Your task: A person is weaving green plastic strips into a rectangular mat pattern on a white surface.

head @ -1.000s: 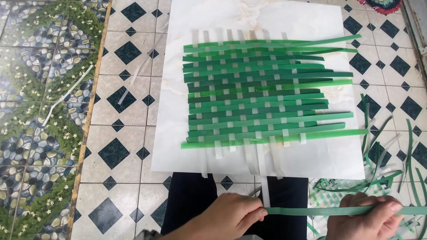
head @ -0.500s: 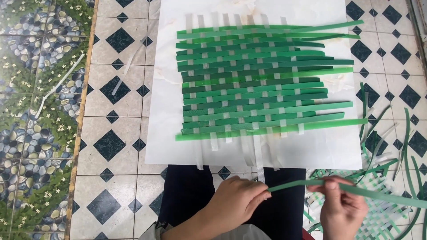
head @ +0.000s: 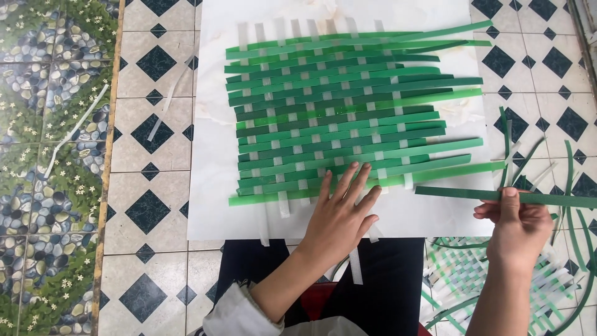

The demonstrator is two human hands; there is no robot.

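tiled floor [head: 155, 205] w/ white sheet [head: 214, 186], loose green strips [head: 569, 168], white strips [head: 78, 127].

Green strips [head: 354, 118]: thin paper-like bands, smooth, slight sheen, woven mat. White strips [head: 283, 202]: paper, matt, crossing under green. Sheet [head: 211, 186] beneath: white paper, smooth, matt. Floor tiles [head: 149, 143]: glazed ceramic, glossy, cream with dark diamonds. Pebble tiles [head: 50, 186]: printed, glossy. Strip [head: 454, 193] in right hand [head: 519, 227]: dark green, flat, smooth. Trousers [head: 385, 280]: black cloth, matt. Sleeve [head: 233, 314]: white cloth.
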